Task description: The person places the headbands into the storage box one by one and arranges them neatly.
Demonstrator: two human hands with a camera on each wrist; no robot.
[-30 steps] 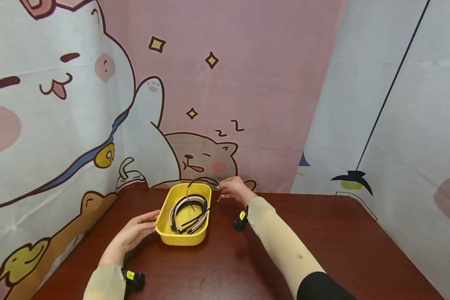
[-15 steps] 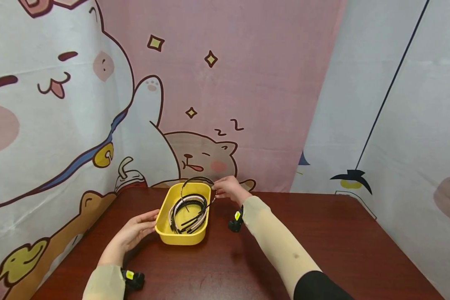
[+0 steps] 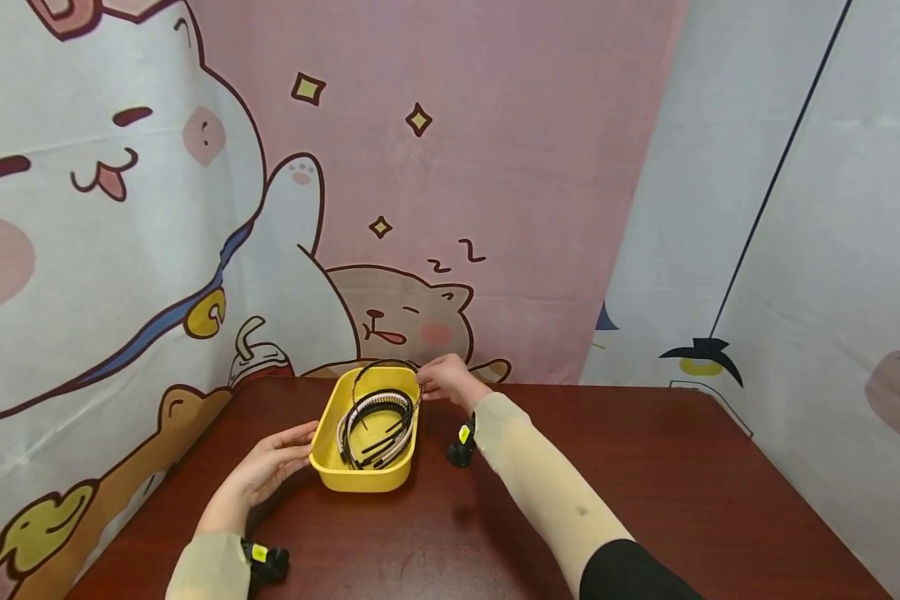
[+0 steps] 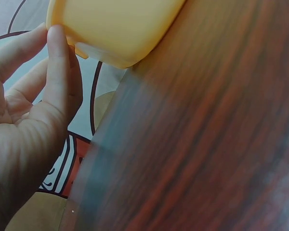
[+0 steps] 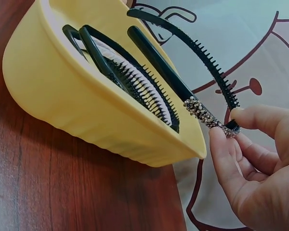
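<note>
A yellow plastic bin (image 3: 366,481) stands on the table with several black and white toothed headbands (image 3: 351,421) inside. My left hand (image 3: 270,467) is at the bin's left side, its fairly straight fingers touching the rim, as the left wrist view shows near the bin's corner. At the far right of the bin, my right hand (image 3: 450,382) pinches a black headband (image 5: 208,57) between thumb and fingertips at its bead-covered top. In the right wrist view its two ends point over the bin's opening, above the other headbands.
The dark red-brown wooden table (image 3: 607,483) extends to the right and toward the front. Behind and beside it hang cartoon-printed cloths (image 3: 532,208). Each wrist wears a small black camera, one being the right wrist camera (image 3: 461,450).
My right hand has moved left with the headband, which now sits farther over the bin. My left hand stays at the bin's left side.
</note>
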